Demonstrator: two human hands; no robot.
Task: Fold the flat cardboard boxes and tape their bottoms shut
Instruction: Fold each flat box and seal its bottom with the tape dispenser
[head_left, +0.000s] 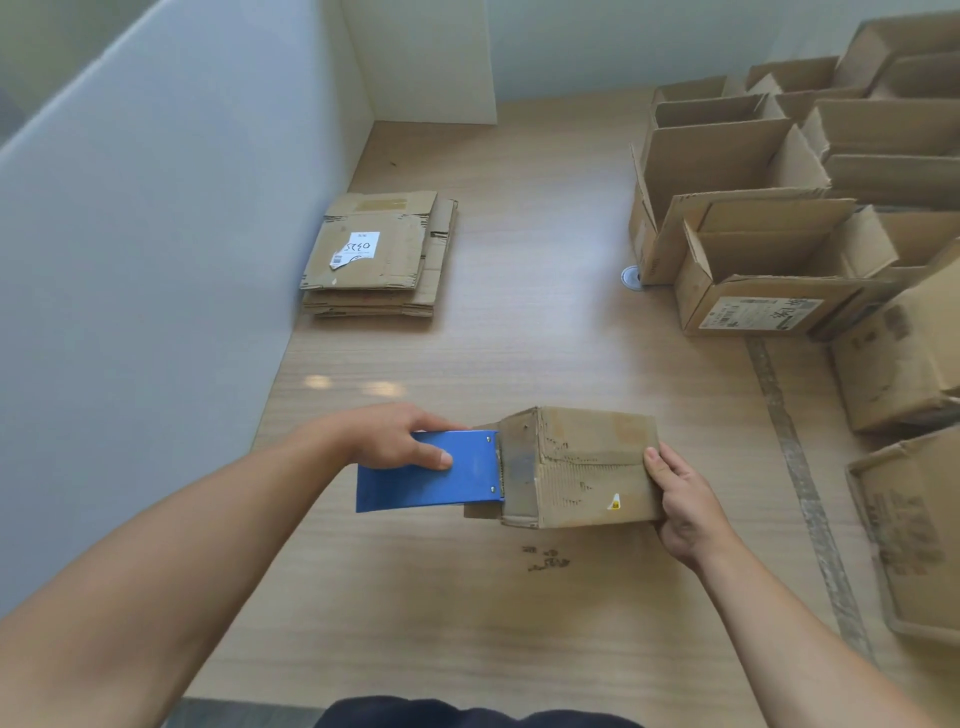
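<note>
A small folded cardboard box (587, 467) stands on the wooden floor in front of me, closed flaps facing up. My left hand (395, 441) grips a blue tape dispenser (431, 475), whose metal edge presses against the box's left side. A strip of tape shows over the box's left edge. My right hand (680, 499) holds the box's right end, thumb on top and fingers around the side. A stack of flat cardboard boxes (379, 254) lies further away by the left wall.
Several folded open-topped boxes (769, 228) crowd the right side of the floor, with more at the right edge (904, 358). A white partition wall (156, 260) runs along the left. A small round object (631, 277) lies beside the nearest open box.
</note>
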